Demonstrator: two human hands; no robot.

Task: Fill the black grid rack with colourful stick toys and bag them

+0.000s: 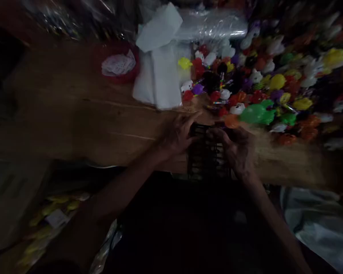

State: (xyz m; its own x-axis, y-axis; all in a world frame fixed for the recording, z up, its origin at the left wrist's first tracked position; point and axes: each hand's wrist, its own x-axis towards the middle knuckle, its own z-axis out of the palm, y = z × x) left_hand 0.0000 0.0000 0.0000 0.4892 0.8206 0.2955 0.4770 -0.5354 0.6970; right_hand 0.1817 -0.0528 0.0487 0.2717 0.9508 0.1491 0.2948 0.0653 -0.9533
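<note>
A dark slotted rack [203, 156] lies at the front edge of the wooden table, with rows of small compartments. On its left side is my left hand [178, 133], fingers apart, thumb and index pointing toward the rack's far corner. My right hand [236, 148] bends over the rack's right side, its thumb and fingertips pinched together near the far end. Whatever sits in that pinch is too dark and blurred to name. Just beyond my right hand lie an orange toy piece [231, 121] and a green toy piece [254, 113].
A heap of small coloured plastic toys [277, 82] covers the table's right side. White plastic bags [165, 80], a clear plastic roll [214, 24] and a red bowl [135, 70] holding crumpled white material stand at the back. Yellow items [48, 209] lie below, at left.
</note>
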